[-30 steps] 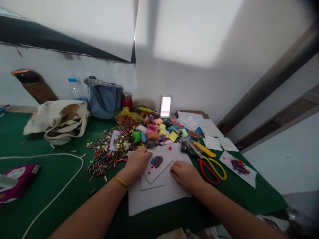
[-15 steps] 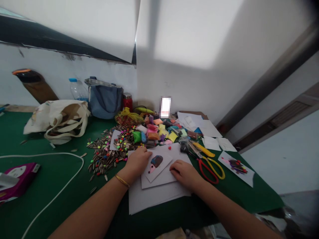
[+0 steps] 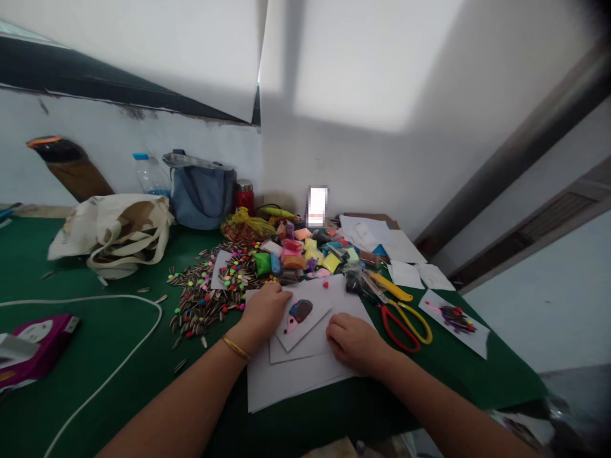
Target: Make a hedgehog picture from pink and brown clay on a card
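left hand (image 3: 261,312) palm down | right hand (image 3: 351,343) palm down, fingers curled

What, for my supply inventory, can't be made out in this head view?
Head view:
Upright screen: pixelated.
Coloured packets: labels too small to read.
Card: one edge hidden by the left hand.
Purple packet: cut off by the left edge of the picture.

On the green desk (image 3: 95,331), sunflower seeds (image 3: 200,305) and bright beads (image 3: 229,270) spill in a heap beside packets of colored clay (image 3: 305,254), with red-and-yellow scissors (image 3: 400,316) to the right. A canvas tote (image 3: 114,235), blue bag (image 3: 200,197), water bottle (image 3: 151,177) and red flask (image 3: 244,198) sit by the wall (image 3: 114,137). A white cable (image 3: 133,356) curves near a magenta packet (image 3: 38,350).
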### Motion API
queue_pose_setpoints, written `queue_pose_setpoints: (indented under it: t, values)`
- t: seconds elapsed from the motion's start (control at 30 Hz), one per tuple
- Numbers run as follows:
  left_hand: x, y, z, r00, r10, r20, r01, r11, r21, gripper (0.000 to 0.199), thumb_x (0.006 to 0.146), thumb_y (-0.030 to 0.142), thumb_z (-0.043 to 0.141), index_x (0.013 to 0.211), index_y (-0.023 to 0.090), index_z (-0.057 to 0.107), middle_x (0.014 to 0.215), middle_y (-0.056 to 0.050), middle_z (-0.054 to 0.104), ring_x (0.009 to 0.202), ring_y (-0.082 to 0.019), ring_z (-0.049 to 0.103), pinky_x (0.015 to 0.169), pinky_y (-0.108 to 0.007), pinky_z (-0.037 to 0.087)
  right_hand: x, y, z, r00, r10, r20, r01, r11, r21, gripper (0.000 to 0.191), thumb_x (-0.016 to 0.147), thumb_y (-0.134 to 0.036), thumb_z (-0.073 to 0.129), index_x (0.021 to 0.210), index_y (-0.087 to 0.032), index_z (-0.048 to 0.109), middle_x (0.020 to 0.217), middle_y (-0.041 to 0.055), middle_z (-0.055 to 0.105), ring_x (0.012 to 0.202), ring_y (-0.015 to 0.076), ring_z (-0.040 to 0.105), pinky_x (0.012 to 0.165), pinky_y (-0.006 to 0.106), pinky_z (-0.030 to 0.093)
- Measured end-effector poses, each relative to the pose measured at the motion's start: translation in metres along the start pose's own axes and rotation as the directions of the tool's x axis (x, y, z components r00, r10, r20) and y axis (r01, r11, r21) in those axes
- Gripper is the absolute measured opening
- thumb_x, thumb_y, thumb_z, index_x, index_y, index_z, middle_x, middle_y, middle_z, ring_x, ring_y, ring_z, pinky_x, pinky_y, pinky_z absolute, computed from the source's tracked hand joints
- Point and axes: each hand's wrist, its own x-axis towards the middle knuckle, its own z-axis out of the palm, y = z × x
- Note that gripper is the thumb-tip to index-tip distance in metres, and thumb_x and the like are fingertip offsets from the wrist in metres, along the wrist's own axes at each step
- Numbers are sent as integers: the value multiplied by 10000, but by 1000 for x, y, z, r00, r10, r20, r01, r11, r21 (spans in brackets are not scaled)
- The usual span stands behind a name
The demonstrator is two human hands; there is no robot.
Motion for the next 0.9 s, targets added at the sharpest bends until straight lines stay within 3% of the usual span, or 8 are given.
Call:
queue_pose_setpoints:
  t: [0.1,0.2,0.27,0.33,0.47,0.57,0.73,0.9]
  values:
    - [0,1,-1,1000,-18,21,19,1000,-13,260,923,238,443,1030,241,680,954,-79,585,938,-212,522,755,-307,376,-12,9,0,986,122,-114,-81,947,310,130,797,-102,500,849,-195,575,869,39,613,778,158,566,689,265,452]
    - [0,2,-1,1000,-17,21,17,1000,-8,265,929,247,434,1019,237,682,960,-80,585,927,-214,524,731,-308,375,-14,18,2,914,379,-148,-226,776,589,83,825,-180,506,892,-204,550,806,19,612,704,155,575,629,268,467]
    - [0,2,0,1000,-5,11,5,1000,1,259,923,232,439,1024,234,678,955,-82,587,925,-218,525,733,-314,375,-9,20,1,888,445,-119,-240,668,704,171,821,-226,535,991,-208,542,801,12,615,697,159,588,632,277,487]
    - [0,2,1,1000,10,4,-10,1000,14,243,914,217,452,1010,223,675,930,-84,589,910,-221,528,743,-323,372,-1,20,-3,887,450,-103,-244,646,723,229,813,-244,558,1039,-207,565,818,17,625,724,165,600,666,290,498]
    - [0,1,3,999,38,-22,-37,998,52,183,899,222,491,906,202,673,879,-83,595,868,-225,534,746,-344,357,19,16,-12,911,388,-139,-246,782,573,127,832,-239,550,886,-209,661,873,35,657,822,183,607,764,316,478]
    - [0,0,4,998,57,-37,-55,997,53,158,889,217,512,881,195,669,863,-79,600,853,-224,544,733,-347,353,34,12,-9,922,360,-143,-226,799,557,144,831,-226,540,901,-212,665,881,32,671,823,181,610,765,313,476]
    - [-2,2,3,993,72,-99,-75,997,-28,192,896,204,510,933,205,699,854,-80,624,864,-224,563,746,-346,368,47,6,10,890,431,-147,-219,688,692,194,784,-236,546,969,-202,593,789,4,611,719,164,579,683,292,479]
    - [-6,17,0,960,166,-226,-228,930,-287,199,918,284,536,951,219,721,838,-50,650,789,-170,577,714,-293,397,47,-4,17,885,430,-178,-91,535,840,217,791,-273,580,995,-213,539,852,13,587,757,163,571,702,293,482]
